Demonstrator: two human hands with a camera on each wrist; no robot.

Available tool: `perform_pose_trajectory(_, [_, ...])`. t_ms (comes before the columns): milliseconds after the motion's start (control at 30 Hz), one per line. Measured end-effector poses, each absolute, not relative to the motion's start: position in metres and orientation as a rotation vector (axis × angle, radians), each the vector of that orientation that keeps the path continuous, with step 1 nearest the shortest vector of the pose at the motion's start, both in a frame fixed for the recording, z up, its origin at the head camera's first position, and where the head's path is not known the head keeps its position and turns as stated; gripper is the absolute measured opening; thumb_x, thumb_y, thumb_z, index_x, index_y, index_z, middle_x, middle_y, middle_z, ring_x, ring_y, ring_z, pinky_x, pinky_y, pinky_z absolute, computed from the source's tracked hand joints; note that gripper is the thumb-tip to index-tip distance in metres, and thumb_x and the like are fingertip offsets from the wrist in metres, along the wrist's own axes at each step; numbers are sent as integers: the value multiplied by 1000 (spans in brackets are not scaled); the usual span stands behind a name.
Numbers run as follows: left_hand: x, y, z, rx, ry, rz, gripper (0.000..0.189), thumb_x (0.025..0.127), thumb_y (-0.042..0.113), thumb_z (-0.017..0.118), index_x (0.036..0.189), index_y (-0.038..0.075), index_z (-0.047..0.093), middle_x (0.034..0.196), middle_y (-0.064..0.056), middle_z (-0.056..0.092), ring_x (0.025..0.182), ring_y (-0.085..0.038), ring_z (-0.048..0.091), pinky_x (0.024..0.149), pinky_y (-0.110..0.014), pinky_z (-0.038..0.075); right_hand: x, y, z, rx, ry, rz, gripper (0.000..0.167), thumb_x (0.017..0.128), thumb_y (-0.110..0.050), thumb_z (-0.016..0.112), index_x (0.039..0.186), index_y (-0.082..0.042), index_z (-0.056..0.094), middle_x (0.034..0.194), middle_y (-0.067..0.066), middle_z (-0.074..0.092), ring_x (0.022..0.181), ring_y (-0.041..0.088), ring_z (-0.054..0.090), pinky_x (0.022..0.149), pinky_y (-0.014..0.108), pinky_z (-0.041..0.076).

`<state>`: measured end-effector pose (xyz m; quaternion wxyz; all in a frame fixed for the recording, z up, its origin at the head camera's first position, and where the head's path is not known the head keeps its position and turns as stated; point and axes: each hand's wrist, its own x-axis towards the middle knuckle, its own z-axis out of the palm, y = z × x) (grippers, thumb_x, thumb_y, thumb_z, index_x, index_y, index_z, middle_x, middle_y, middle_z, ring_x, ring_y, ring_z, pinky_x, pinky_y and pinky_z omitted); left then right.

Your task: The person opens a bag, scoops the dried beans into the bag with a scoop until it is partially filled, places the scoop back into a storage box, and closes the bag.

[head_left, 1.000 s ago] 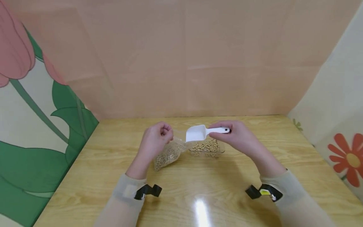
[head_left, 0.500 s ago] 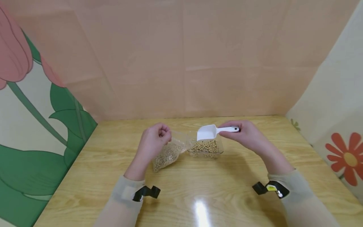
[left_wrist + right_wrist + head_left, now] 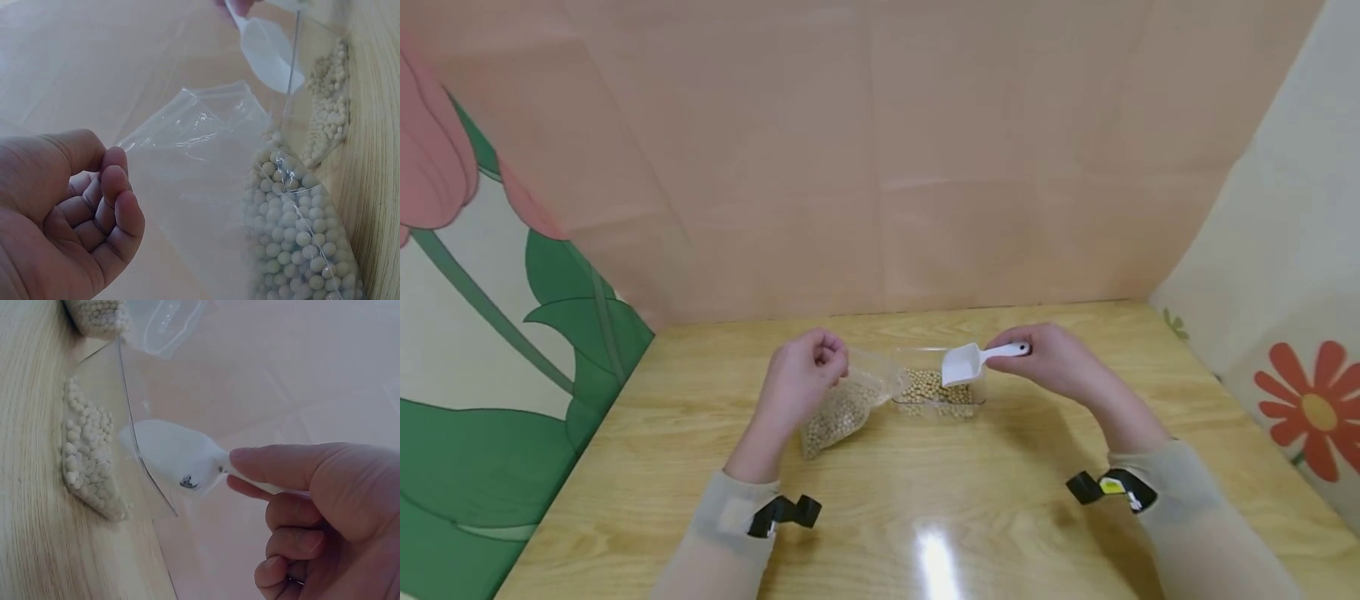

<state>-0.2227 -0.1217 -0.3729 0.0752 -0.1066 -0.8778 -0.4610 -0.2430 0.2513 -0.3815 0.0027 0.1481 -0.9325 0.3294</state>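
My left hand (image 3: 802, 372) pinches the top edge of a clear plastic bag (image 3: 194, 137) between thumb and fingertips. Round beige balls (image 3: 300, 231) fill the bag's lower part, which rests on the table. With thumb and fingers, my right hand (image 3: 1047, 360) holds a small white scoop (image 3: 962, 365) by its handle. The scoop tilts down to the left, its lip dipping past the rim of a clear rectangular box (image 3: 134, 425). More of the beige balls (image 3: 90, 444) lie in the bottom of that box. In the head view the bag's mouth overlaps the box's left side.
Under everything is a wood-grain table (image 3: 865, 517). A pink-beige backdrop (image 3: 865, 167) rises at its far edge. Printed panels stand at both sides, with a tulip (image 3: 433, 150) on the left and a red flower (image 3: 1318, 412) on the right.
My right hand has carried the scoop rightward, away from the bag, then down over the box, tilting its lip lower. My left hand keeps its pinch on the bag, nearly still.
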Motion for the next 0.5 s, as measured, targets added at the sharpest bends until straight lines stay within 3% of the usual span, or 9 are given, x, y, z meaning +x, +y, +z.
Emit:
perform_pose_trajectory(267, [-224, -123, -373, -328, -2632, -1384, 6, 106, 10, 68, 101, 10, 72, 82, 0, 72, 73, -20, 69, 60, -29, 52, -240, 241, -374, 483, -2972, 885, 29, 101, -35, 82, 120, -12, 84, 107, 3, 80, 83, 21, 63, 75, 41, 50])
perform_pose_trajectory(500, [-225, -123, -372, -333, -2638, -1394, 4, 106, 9, 69, 103, 9, 72, 83, -1, 72, 73, -19, 69, 62, -31, 55, -242, 233, -354, 531, -3021, 646, 26, 100, -33, 82, 117, -13, 84, 107, 3, 82, 87, 18, 73, 80, 52, 57])
